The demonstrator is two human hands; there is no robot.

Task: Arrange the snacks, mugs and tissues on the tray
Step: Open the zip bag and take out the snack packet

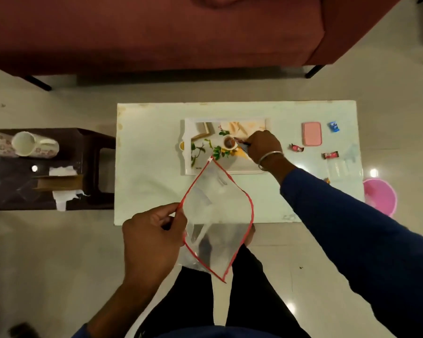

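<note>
Red-rimmed clear zip bag (217,215) is pinched at its mouth by our left hand (154,230) over the surface's near edge, while our right hand (263,145) grasps a wrapped snack (242,142) over the printed tray (230,167), directly beyond the bag.

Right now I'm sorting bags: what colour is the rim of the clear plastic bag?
Red, clearest in the head view, around the clear plastic bag mouth.
</note>
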